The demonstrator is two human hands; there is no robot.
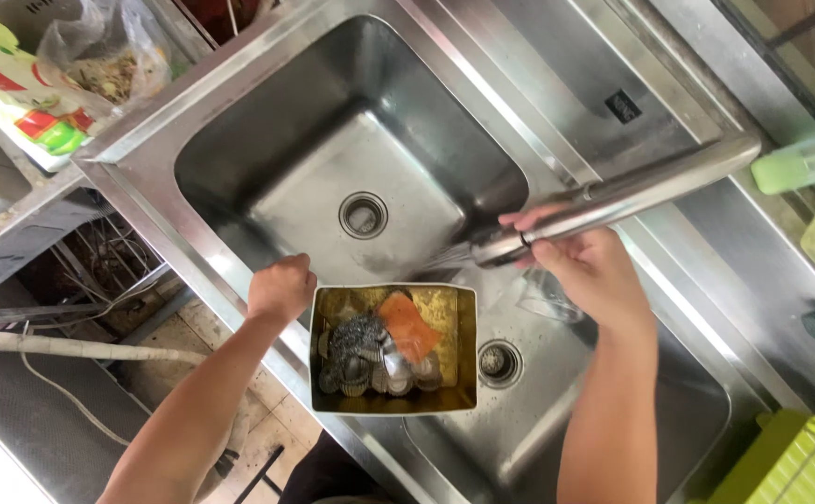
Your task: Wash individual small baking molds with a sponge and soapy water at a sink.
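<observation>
My left hand (281, 289) grips the left rim of a square metal tin (393, 404) held over the divider of a steel double sink (239, 140). Inside the tin lie a steel wool scrubber (359, 338), an orange sponge (409, 327) and several small fluted metal moulds (398, 373). My right hand (583, 264) is closed around the head of the long faucet spout (632, 194), which sprays water to the left, just above the tin. A clear glass (548, 297) sits under my right hand.
The left basin has a drain (363, 215) and the right basin another drain (499, 362). Food packets and a plastic bag (99, 51) lie on the counter at top left. A green rack (790, 462) stands at bottom right, with green and yellow containers (804, 168) at the right edge.
</observation>
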